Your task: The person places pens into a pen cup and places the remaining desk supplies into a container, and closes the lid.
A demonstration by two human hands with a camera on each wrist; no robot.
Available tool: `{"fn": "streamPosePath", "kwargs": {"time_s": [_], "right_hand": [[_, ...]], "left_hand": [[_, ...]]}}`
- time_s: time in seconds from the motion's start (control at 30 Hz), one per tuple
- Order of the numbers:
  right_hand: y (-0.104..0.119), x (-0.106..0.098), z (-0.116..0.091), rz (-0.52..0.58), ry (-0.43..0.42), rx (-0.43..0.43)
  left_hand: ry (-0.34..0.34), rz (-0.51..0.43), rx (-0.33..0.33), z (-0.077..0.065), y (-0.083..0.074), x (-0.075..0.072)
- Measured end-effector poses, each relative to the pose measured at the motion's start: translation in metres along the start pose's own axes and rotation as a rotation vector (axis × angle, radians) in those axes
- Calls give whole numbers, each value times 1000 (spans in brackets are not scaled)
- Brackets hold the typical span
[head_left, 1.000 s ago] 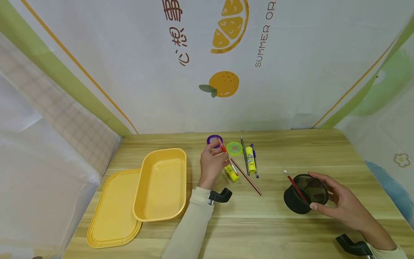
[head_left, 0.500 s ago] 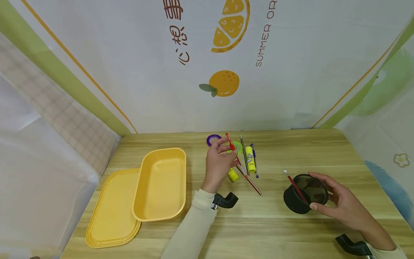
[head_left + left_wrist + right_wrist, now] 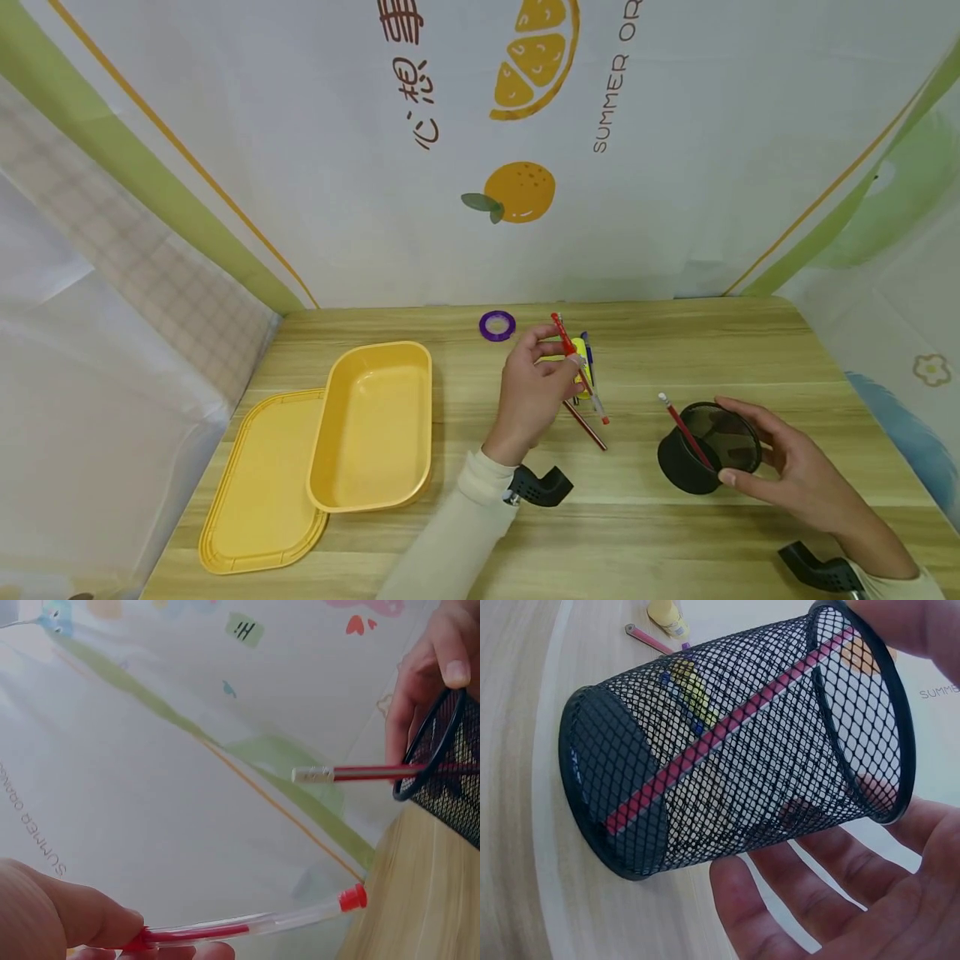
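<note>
My left hand [image 3: 529, 390] pinches a clear pen with a red cap [image 3: 597, 406] between thumb and fingers, above the loose stationery. In the left wrist view, the red plug at the pen's end [image 3: 352, 898] points toward the cup. My right hand [image 3: 791, 471] grips a black mesh pen cup [image 3: 686, 471] by its rim, thumb on one side and fingers on the other. Inside the cup leans a red pencil [image 3: 681, 425], its white eraser end sticking out. The right wrist view shows this pencil [image 3: 727, 724] through the mesh, reaching down to the base.
Partly behind my left hand lie a striped pencil [image 3: 588, 429], a yellow glue stick [image 3: 581, 344] and a blue pen [image 3: 589, 354]. A purple tape roll [image 3: 486, 327] is at the back. On the left, a yellow box [image 3: 375, 442] overlaps its yellow lid [image 3: 258, 492].
My left hand has moved right with the red pen, away from the purple tape roll and over the glue stick. The right hand and cup have stayed in place.
</note>
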State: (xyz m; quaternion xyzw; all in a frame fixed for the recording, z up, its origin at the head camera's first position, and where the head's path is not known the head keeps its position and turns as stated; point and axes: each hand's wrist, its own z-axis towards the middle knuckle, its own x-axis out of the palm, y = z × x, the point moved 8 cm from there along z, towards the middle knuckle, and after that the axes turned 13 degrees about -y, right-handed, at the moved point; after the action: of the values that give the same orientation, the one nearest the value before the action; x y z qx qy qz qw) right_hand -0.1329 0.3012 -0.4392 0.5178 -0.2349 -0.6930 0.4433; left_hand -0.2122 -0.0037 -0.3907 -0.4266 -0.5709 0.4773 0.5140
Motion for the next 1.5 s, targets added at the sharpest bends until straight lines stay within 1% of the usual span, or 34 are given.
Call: {"fn": "streamPosePath", "kwargs": {"time_s": [0.2,0.37,0.57,0.67,0.87,0.93,1.07,1.2,1.33,1.4,1.5], "right_hand": [[1,0,1,-3,2,-1],[2,0,0,-4,1,0],[2,0,1,-7,3,8],[3,0,1,-9,2,9],[3,0,1,-5,3,4],[3,0,1,-5,3,1],[3,0,1,-10,4,4],[3,0,1,-16,7,14],[2,0,-1,-25,13,28],[2,1,-2,-25,13,30],[2,1,-2,-16,12,28]], "left_hand": [[70,-9,29,-10,-4,18],[145,1,56,-23,-5,32],[243,-41,90,-39,-10,49],[275,-44,106,-46,-12,55],[299,-22,175,-53,-14,63],[295,-1,209,-54,-14,66],[295,45,254,-57,-11,71],[311,66,241,-61,-3,75],[322,59,217,-63,4,79],[323,54,225,-65,4,80],[324,47,257,-66,1,81]]}}
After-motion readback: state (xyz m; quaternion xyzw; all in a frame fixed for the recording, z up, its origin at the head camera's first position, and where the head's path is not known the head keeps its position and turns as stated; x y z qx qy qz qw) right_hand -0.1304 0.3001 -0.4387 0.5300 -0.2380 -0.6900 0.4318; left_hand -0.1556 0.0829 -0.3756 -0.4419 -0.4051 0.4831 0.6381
